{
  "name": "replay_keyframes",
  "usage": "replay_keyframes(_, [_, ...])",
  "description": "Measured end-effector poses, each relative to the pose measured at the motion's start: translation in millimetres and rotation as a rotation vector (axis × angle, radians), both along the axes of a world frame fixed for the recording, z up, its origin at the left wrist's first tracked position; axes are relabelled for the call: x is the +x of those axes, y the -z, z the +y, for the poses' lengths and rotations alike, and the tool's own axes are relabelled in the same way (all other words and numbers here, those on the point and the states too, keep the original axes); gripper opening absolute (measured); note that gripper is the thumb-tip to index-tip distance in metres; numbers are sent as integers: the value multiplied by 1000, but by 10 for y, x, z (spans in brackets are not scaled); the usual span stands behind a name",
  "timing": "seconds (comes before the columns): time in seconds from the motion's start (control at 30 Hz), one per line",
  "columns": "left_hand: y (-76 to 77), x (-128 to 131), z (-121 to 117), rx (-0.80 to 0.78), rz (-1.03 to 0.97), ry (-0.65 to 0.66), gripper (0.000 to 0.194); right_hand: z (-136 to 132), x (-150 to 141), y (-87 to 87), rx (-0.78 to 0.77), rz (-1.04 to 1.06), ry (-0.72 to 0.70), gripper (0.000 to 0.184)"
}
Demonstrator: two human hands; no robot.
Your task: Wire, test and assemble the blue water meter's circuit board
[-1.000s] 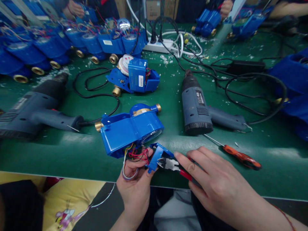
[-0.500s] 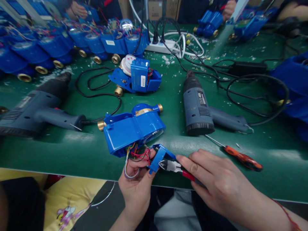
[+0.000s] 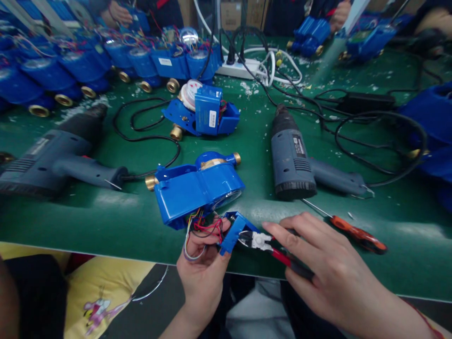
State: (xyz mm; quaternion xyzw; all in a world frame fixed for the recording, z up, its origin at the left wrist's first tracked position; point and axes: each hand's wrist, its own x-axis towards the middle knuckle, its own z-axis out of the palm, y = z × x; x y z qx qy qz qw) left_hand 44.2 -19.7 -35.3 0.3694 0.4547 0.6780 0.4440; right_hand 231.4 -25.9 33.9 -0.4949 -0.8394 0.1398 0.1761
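My left hand [image 3: 203,263] is closed on a small blue plastic housing [image 3: 233,235] near the table's front edge. Red, black, yellow and white wires [image 3: 206,230] run from that housing to a blue water meter [image 3: 197,188] lying on its side just behind. In my right hand [image 3: 318,263] is a pair of cutting pliers [image 3: 261,241] with red and black handles. Their jaws are at the right side of the housing; whether they bite on anything I cannot make out. Some of the left fingers are hidden behind the housing and wires.
Two grey heat guns [image 3: 293,155] lie left and right, with an orange screwdriver [image 3: 358,233] by the right one. A second opened meter [image 3: 208,110] sits behind. Several blue meters [image 3: 45,75] line the back left, near a white power strip [image 3: 240,68]. Co-workers' hands [image 3: 341,16] show beyond.
The plier handles have spread apart and my right fingers have loosened around them. The pliers have shifted slightly right; my left hand keeps the housing in nearly the same place.
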Motion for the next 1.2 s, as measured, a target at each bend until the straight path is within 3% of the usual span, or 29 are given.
replay_keyframes(0.23, [9,-5,-11,-2,-25,8,23,-22,-72,22,55,-73,-20,47])
replay_keyframes(0.63, [-1,1,7,22,-33,6,33,48,-37,1,150,-149,-130,37])
replay_keyframes(0.83, [5,-10,4,24,-29,23,33,47,-35,33,93,-100,-129,31])
replay_keyframes(1.03, [-12,14,33,47,-60,19,30,-35,-36,58,-122,185,13,45])
replay_keyframes(1.2, [-21,24,46,27,-47,4,29,-92,-71,20,-98,75,2,52])
